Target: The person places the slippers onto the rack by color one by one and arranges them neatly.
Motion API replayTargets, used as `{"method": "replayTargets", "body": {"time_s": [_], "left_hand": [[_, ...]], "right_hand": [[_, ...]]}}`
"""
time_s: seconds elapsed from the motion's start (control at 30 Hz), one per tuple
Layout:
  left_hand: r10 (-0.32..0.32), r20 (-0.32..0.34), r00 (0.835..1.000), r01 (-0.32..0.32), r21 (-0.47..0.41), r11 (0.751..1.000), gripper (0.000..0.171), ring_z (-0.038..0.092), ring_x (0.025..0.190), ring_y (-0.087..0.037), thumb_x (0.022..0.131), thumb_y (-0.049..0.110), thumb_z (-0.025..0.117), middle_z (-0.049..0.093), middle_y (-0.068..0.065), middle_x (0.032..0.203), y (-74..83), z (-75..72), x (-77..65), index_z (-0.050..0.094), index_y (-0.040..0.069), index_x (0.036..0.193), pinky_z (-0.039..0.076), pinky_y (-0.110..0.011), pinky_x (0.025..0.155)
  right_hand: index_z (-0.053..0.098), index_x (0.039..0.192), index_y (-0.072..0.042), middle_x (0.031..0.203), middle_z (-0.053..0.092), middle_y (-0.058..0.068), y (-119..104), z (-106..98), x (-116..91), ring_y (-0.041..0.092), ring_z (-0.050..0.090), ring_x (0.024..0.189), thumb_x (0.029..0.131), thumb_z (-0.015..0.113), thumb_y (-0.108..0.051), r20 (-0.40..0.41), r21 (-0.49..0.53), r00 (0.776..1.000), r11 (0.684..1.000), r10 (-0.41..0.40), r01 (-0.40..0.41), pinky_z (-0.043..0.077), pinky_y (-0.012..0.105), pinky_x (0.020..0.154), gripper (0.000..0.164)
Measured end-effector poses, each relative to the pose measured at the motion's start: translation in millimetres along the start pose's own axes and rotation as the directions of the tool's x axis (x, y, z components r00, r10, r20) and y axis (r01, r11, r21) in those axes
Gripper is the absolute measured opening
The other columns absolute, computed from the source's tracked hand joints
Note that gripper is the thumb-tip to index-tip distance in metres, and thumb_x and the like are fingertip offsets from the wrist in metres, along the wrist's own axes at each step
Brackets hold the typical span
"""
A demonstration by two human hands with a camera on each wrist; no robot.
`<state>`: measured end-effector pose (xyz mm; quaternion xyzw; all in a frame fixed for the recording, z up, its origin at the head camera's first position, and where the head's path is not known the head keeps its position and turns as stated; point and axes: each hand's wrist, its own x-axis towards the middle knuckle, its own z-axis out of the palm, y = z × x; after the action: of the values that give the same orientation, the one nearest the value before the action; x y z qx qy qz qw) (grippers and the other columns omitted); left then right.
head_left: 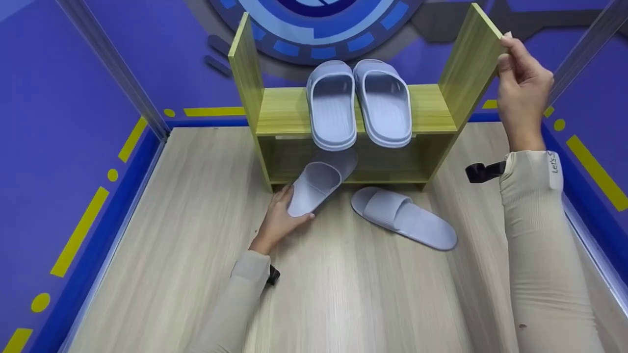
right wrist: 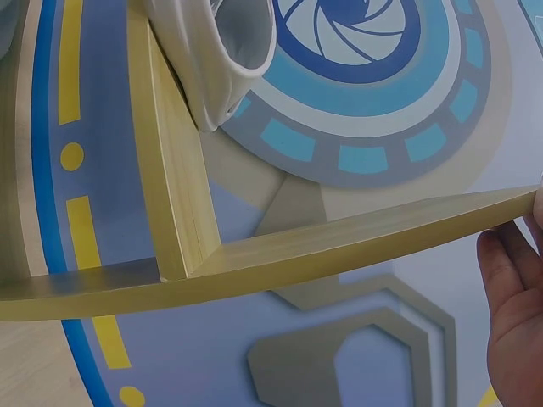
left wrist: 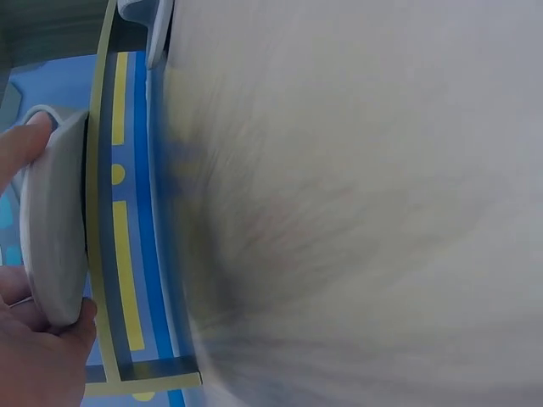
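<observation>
I watched the person's left hand (head_left: 280, 215) hold a pale grey open-backed slipper (head_left: 305, 197) by its near end, thumb on one side, fingers curled along the other. Its far end pointed into the lower compartment of a yellow-green wooden rack (head_left: 282, 110). The right hand (head_left: 526, 86) pinched the top of the rack's right side panel (head_left: 470, 66) between thumb and fingers. Two pale grey rounded clogs (head_left: 333, 115) overhung the upper board's front edge, and a grey ribbed-strap slide (head_left: 426, 228) lay on the wood-grain floor (head_left: 196, 220)
</observation>
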<state>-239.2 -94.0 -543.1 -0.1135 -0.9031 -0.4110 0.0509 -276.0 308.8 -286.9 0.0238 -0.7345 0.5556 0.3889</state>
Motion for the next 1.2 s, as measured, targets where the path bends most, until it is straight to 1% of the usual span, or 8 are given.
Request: {"method": "replayTargets", "body": {"time_s": [0.13,0.37,0.6,0.8,0.87,1.0,1.13,1.2], "left_hand": [[-0.006,0.011,1.0,0.006,-0.015,1.0,0.095,0.032,0.139,-0.043,0.07,0.036,0.083,0.038,-0.022,0.15,-1.9,-3.3,-3.0,0.039,-0.006,0.143,0.03,-0.052,0.113],[0.037,0.027,0.999,-0.037,-0.028,0.999,0.086,0.036,0.137,-0.04,0.072,0.032,0.082,0.043,-0.021,0.146,-7.2,-13.9,-9.7,0.046,-0.006,0.139,0.032,-0.051,0.112],[0.068,0.012,0.998,-0.068,-0.018,0.998,0.077,0.043,0.132,-0.039,0.073,0.026,0.083,0.05,-0.022,0.14,-11.8,-20.6,-14.8,0.051,-0.006,0.135,0.036,-0.051,0.11],[0.078,-0.006,0.997,-0.078,-0.003,0.997,0.075,0.045,0.13,-0.04,0.072,0.027,0.083,0.052,-0.022,0.136,-11.1,-17.3,-17.2,0.053,-0.007,0.132,0.037,-0.051,0.108],[0.078,-0.017,0.997,-0.078,-0.003,0.997,0.075,0.045,0.129,-0.04,0.072,0.028,0.083,0.052,-0.022,0.135,-9.9,-14.9,-17.6,0.054,-0.007,0.132,0.038,-0.051,0.108],[0.073,-0.046,0.996,-0.073,-0.01,0.997,0.076,0.049,0.125,-0.039,0.07,0.029,0.085,0.053,-0.021,0.133,-7.7,-9.2,-17.1,0.055,-0.005,0.131,0.04,-0.05,0.106],[0.056,-0.072,0.996,-0.058,-0.022,0.998,0.078,0.05,0.123,-0.037,0.069,0.029,0.086,0.053,-0.02,0.131,-5.2,-4.3,-17.2,0.055,-0.004,0.132,0.04,-0.05,0.105],[0.036,-0.078,0.996,-0.038,-0.019,0.999,0.08,0.05,0.123,-0.037,0.069,0.031,0.086,0.052,-0.021,0.132,-3.9,-2.0,-17.1,0.053,-0.003,0.134,0.04,-0.05,0.106]], "right_hand": [[0.072,0.115,-0.014,0.095,0.068,-0.008,-1.2,-0.3,-0.5,0.001,0.051,0.068,0.093,0.059,-0.015,0.001,-0.006,1.0,1.0,0.001,-0.001,0.041,0.015,0.068,0.025],[0.072,0.114,-0.013,0.082,0.062,-0.009,-2.7,-0.3,-2.1,0.001,0.05,0.066,0.093,0.059,-0.014,-0.002,0.002,1.0,1.0,0.001,-0.001,0.04,0.015,0.067,0.025],[0.072,0.113,-0.013,0.076,0.058,-0.009,-1.8,0.4,-1.4,0.001,0.049,0.065,0.093,0.059,-0.014,-0.006,0.014,1.0,1.0,-0.006,0.006,0.039,0.015,0.065,0.024],[0.072,0.114,-0.013,0.081,0.062,-0.01,-1.7,0.9,-1.6,0.0,0.049,0.065,0.093,0.059,-0.014,-0.003,0.012,1.0,1.0,0.0,0.0,0.038,0.016,0.066,0.025],[0.072,0.114,-0.013,0.077,0.061,-0.01,-1.7,1.0,-2.0,0.0,0.048,0.063,0.093,0.059,-0.014,-0.002,0.01,1.0,1.0,-0.006,0.006,0.037,0.016,0.065,0.025],[0.071,0.115,-0.012,0.069,0.054,-0.012,-1.2,0.8,-2.7,0.0,0.044,0.06,0.094,0.058,-0.014,-0.002,-0.002,1.0,1.0,-0.019,0.019,0.035,0.016,0.064,0.025],[0.071,0.115,-0.013,0.072,0.057,-0.012,-1.0,1.1,-2.6,0.0,0.047,0.063,0.093,0.058,-0.014,-0.001,0.005,1.0,1.0,-0.015,0.015,0.037,0.016,0.065,0.026],[0.071,0.115,-0.013,0.074,0.058,-0.011,-0.9,1.3,-2.3,0.001,0.048,0.065,0.093,0.058,-0.014,-0.001,0.004,1.0,1.0,-0.016,0.016,0.038,0.016,0.066,0.026]]}}
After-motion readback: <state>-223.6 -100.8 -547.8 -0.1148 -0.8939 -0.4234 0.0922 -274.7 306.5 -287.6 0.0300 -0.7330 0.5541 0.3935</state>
